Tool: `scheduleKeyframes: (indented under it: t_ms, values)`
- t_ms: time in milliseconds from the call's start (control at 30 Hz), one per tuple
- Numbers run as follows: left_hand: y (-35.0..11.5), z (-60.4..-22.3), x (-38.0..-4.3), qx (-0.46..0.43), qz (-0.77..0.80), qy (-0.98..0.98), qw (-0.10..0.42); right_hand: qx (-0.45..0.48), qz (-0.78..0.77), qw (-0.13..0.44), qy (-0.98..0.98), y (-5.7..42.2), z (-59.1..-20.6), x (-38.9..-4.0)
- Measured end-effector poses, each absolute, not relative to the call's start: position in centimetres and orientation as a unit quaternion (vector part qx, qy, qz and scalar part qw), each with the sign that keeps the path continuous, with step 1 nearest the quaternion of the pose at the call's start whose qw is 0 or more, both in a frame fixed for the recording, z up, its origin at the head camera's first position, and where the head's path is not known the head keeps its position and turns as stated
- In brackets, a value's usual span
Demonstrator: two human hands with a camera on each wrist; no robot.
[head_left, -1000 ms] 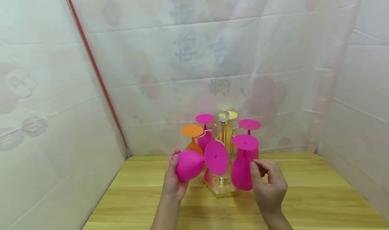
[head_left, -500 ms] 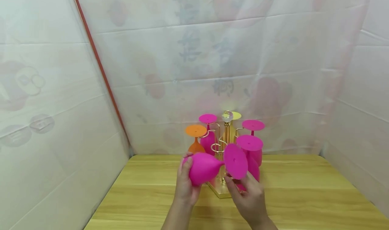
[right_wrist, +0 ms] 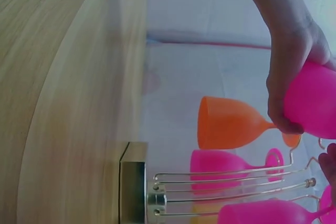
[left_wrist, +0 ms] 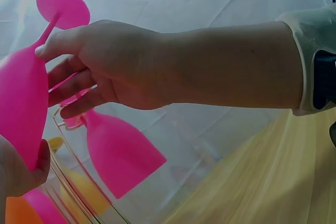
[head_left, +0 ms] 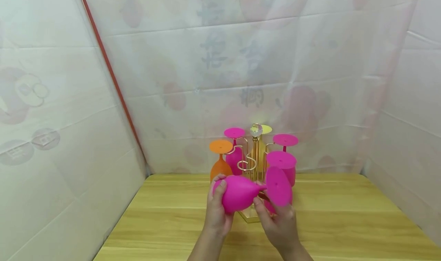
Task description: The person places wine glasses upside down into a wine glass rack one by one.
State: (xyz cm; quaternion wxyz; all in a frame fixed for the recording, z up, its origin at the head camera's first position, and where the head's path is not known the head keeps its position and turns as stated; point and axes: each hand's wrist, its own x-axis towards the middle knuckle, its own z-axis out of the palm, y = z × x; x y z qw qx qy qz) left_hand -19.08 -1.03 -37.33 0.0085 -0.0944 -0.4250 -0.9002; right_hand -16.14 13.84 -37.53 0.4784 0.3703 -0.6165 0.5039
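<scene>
A pink wine glass (head_left: 239, 196) lies tilted on its side between my hands, in front of a gold glass rack (head_left: 249, 217). My left hand (head_left: 217, 209) grips its bowl near the mouth, thumb on the near side. At the narrow end of the bowl, my right hand (head_left: 280, 226) pinches the stem, and the round foot (head_left: 278, 186) sticks out above that hand's fingers. The left wrist view shows the right hand's thumb (left_wrist: 50, 48) against the stem, other fingers spread behind. Just behind the glass, a curled wire hook (head_left: 246, 164) of the rack holds no glass.
Upside down on the rack hang an orange wine glass (head_left: 221, 167), a yellow one (head_left: 260, 154) and several pink ones, the nearest pink foot (head_left: 281, 160) close to my right hand. The rack stands on a wooden table (head_left: 165, 215) with pale sheets (head_left: 193, 62) behind it.
My right hand has moved left from the hanging pink glass to the stem of the held one. The left hand has carried that glass rightward, away from the wire hook.
</scene>
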Motion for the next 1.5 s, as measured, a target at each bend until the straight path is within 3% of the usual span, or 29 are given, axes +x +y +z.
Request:
scheduleKeyframes:
  t_ms: [500, 733, 967, 1167, 1500]
  values:
    - [-0.9, -37.8, -19.2, -0.123, -0.883, -0.452, -0.024, 0.376, 0.519, 0.505, -0.578, 13.8, -36.7, -16.0]
    - [-0.9, -37.9, -19.5, -0.141, -0.872, -0.465, -0.052, 0.361, 0.558, 0.471, -0.581, 14.2, -37.0, -16.2]
    - [-1.6, -38.3, -19.9, -0.181, -0.849, -0.485, -0.108, 0.362, 0.607, 0.421, -0.569, 14.7, -37.5, -16.2]
    - [-2.6, -38.8, -20.5, -0.235, -0.831, -0.475, -0.172, 0.348, 0.610, 0.412, -0.580, 14.9, -37.8, -16.2]
    - [-3.9, -39.3, -21.5, -0.303, -0.787, -0.486, -0.229, 0.345, 0.587, 0.406, -0.610, 14.7, -37.7, -15.9]
